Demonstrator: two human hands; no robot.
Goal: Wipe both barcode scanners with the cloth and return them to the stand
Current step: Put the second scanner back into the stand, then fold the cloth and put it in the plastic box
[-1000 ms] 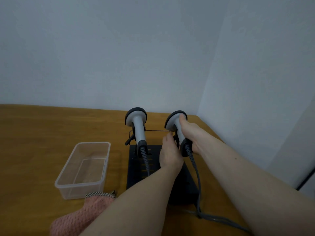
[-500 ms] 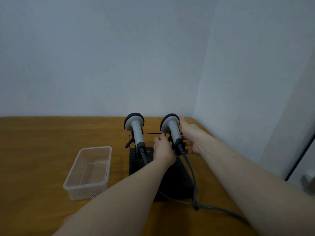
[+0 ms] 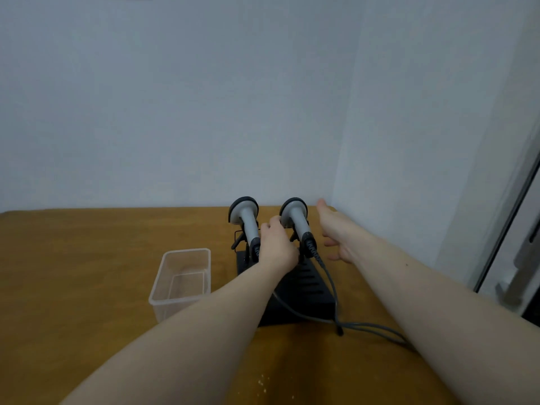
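Two grey-and-black barcode scanners stand side by side in a black stand (image 3: 312, 290) at the back of the wooden table. The left scanner (image 3: 247, 219) is untouched. My left hand (image 3: 276, 248) sits between the two scanners, fingers curled against the handle of the right scanner (image 3: 296, 219); how it grips is hidden. My right hand (image 3: 336, 232) hovers just right of that scanner, fingers spread and holding nothing. Grey cables (image 3: 365, 327) trail from the stand toward the right. The cloth is out of view.
A clear plastic container (image 3: 163, 299) stands left of the stand. White walls meet in a corner right behind the scanners. The table edge runs close along the right wall, beside a door frame (image 3: 508, 229).
My right hand has let go of the right scanner and pulled away to the right with spread fingers. The view has tilted up, and the pink cloth dropped out of sight.
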